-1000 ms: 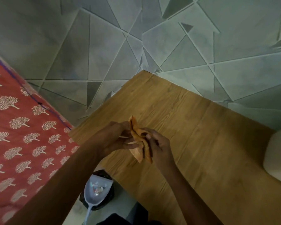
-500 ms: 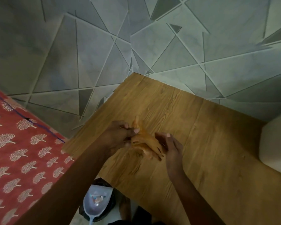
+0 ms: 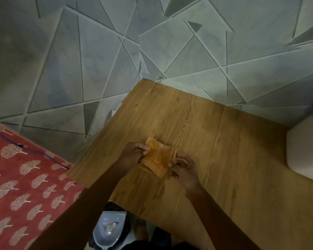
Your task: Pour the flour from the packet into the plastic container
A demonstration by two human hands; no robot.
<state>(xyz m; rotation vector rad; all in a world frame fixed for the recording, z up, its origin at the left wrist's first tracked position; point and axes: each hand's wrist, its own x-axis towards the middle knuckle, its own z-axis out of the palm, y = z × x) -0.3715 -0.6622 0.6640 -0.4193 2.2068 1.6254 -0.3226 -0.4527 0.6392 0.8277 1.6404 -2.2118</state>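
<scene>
A small, flat orange packet [image 3: 157, 157] is stretched between both hands just above the wooden table [image 3: 224, 150]. My left hand [image 3: 132, 155] pinches its left edge. My right hand [image 3: 183, 167] pinches its right lower edge. The packet looks limp and folded, with a faint printed pattern on it. No plastic container can be made out for sure; a pale rounded object [image 3: 304, 152] sits at the table's right edge, cut off by the frame.
A grey dustpan [image 3: 108, 231] rests on a dark bin on the floor below the table's near edge. A red cloth with tree prints [image 3: 22, 177] covers a surface at the left. A grey wall with triangle lines stands behind the table.
The packet was bunched upright between my hands; now it is spread out flat and wider. My hands have moved apart and a little farther over the table.
</scene>
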